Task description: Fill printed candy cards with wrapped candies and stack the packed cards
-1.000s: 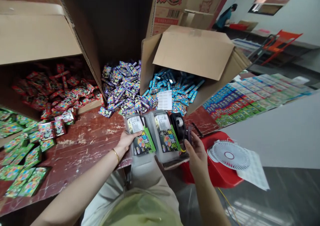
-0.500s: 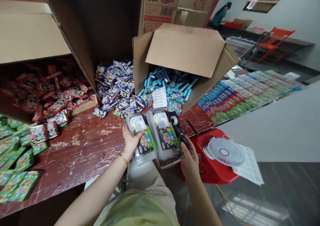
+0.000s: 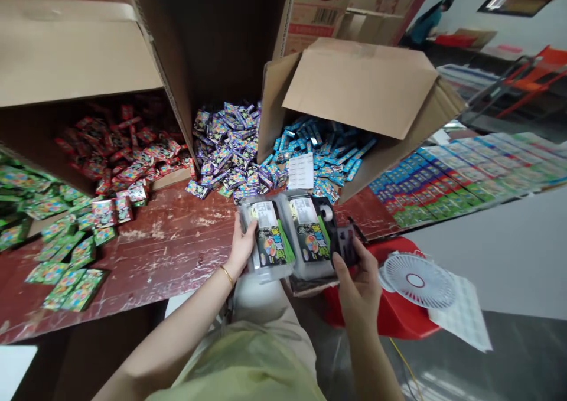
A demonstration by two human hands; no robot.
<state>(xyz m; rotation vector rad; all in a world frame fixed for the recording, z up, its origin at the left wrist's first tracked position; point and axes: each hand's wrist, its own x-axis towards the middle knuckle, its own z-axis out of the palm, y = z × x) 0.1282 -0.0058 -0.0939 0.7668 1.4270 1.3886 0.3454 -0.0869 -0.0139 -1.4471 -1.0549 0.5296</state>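
Note:
My left hand [image 3: 243, 244] is closed on the left edge of a stack of clear plastic packages [image 3: 270, 241] with black, green-edged printed cards, its thumb at the upper left. Right beside it lies a second stack of the same packages [image 3: 310, 235], in a black tray [image 3: 305, 286] above my lap. A small white roll [image 3: 326, 213] sits at the tray's upper right. My right hand [image 3: 361, 277] pinches a small dark, shiny flat piece [image 3: 348, 244] at the tray's right side; its exact kind is unclear.
Cardboard boxes [image 3: 358, 88] stand on the red table [image 3: 177, 241], spilling blue packets [image 3: 328, 147], purple packets [image 3: 230, 147] and red packets [image 3: 133, 147]. Green packets [image 3: 71, 259] lie at left. A white fan [image 3: 414, 280] rests on a red stool [image 3: 398, 321]. A person [image 3: 427, 23] is behind.
My right hand has moved right from the tray's edge, the small dark piece now showing in its fingers. My left hand keeps its hold on the packages. The view has swung left.

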